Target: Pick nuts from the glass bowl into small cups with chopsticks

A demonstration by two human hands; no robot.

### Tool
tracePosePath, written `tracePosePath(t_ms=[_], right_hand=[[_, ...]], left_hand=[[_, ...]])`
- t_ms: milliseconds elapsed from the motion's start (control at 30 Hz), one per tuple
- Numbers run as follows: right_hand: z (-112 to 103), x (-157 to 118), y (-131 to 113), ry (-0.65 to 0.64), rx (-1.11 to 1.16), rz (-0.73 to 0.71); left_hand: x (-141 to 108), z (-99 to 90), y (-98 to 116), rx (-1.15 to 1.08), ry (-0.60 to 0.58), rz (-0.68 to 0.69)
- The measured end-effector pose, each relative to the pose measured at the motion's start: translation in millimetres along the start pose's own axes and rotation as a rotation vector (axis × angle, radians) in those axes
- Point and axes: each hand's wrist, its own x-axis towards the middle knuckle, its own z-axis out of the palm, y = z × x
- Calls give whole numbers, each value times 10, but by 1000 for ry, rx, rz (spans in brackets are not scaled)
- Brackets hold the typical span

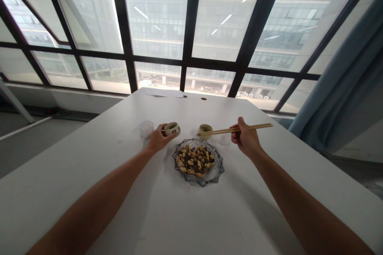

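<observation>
My left hand [159, 137] is closed around a small cream cup [172, 129] with dark markings, tilted slightly at the far left of the glass plate. In my right hand [245, 137] is a pair of wooden chopsticks [223, 131], held level and pointing left. Their tips pass in front of a second cream cup [205, 128], which stands on the table; whether they touch it I cannot tell. Nearer to me lies a scalloped clear glass plate [218, 172], bearing a heap of peanuts in shells and dark, thin seeds [195, 160].
A clear plastic container [146, 129] stands left of my left hand. Another clear container [225, 139] is partly hidden beside my right hand. White papers [160, 93] lie at the far end of the white table [179, 215], before tall windows. A blue curtain [332, 87] hangs at right.
</observation>
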Motion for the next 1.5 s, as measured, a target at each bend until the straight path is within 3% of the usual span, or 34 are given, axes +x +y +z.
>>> tracePosePath(t_ms=[300,500,633,767,833,933,1100,1267,1333,1500], right_hand=[[-25,32,33,11,-32,-27],[106,-325,175,-5,-211,-425],[327,-492,252,-127,-286,-595],[627,-417,279,-364,-452,-658],[728,-359,277,-442,-550,-621],[705,-341,226,-416,-472,-485],[280,-484,-47,-292,-331,-274],[-4,-650,-183,-474,-474,4],[-5,-682,-137,-475,-473,2],[1,-665,-53,-287,-392,-140]], left_hand=[[4,11,-69,23,-22,84],[3,35,-99,47,-66,199],[-5,42,-68,36,-81,218],[-10,39,-45,21,-90,212],[-9,38,-45,14,-93,217],[-3,40,-60,2,-102,212],[6,44,-72,14,-120,164],[11,29,-52,73,-114,155],[18,26,-46,87,-113,155],[30,22,-36,102,-120,138]])
